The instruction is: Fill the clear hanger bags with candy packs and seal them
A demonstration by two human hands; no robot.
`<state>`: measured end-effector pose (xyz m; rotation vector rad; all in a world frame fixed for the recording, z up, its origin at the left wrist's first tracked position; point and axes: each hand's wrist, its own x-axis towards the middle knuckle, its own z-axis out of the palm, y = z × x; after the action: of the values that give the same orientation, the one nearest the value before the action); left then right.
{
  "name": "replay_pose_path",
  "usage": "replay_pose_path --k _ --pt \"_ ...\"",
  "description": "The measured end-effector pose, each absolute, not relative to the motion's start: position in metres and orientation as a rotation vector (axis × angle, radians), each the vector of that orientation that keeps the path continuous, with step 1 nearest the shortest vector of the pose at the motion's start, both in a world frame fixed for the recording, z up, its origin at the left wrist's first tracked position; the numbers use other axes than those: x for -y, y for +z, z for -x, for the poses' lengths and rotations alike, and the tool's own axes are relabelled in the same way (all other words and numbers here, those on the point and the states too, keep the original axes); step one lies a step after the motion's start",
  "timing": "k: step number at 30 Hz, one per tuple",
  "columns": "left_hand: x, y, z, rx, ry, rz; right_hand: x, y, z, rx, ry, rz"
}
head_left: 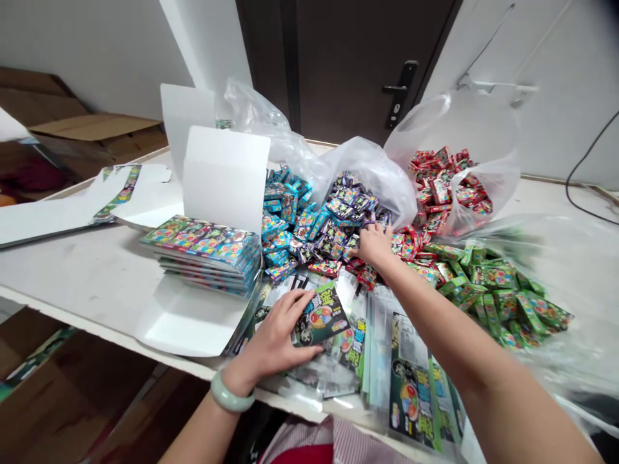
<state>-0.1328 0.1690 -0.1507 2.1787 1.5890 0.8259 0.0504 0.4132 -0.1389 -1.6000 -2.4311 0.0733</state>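
My left hand point(278, 335), with a pale green bangle on the wrist, holds a black printed packet point(322, 316) between thumb and fingers at the table's front. Under it lie more flat clear-and-printed packets point(355, 348). My right hand point(376, 246) reaches into the pile of small purple boxes point(345, 200), its fingers curled down on them; the fingertips are partly hidden. Small blue boxes point(290, 206) adjoin that pile on the left. Several small red boxes point(438, 183) lie to the right, partly in a clear plastic bag, and small green boxes point(498, 277) lie nearer on the right.
A stack of printed cards point(207, 248) stands on the left beside an upright white card flap point(225, 174). More printed flat packets point(416, 393) lie at the front right. Cardboard boxes point(97, 125) stand beyond the table point(82, 270). A dark door point(338, 64) is behind.
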Motion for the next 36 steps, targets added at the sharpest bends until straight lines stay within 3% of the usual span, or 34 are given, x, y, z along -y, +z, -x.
replay_pose_path --k 12,19,30,36 --pt "-0.161 -0.145 0.143 -1.653 0.874 -2.207 -0.350 -0.120 -0.126 2.037 0.817 1.100" --pt "-0.166 -0.148 0.132 -1.599 0.821 -2.287 -0.259 -0.157 -0.195 2.473 0.250 0.894" --pt "-0.171 -0.145 0.111 -1.453 0.642 -2.323 -0.255 -0.163 -0.206 2.636 0.405 1.352" --pt "-0.169 -0.144 0.104 -1.427 0.576 -2.336 -0.246 -0.128 -0.204 2.399 0.524 1.051"
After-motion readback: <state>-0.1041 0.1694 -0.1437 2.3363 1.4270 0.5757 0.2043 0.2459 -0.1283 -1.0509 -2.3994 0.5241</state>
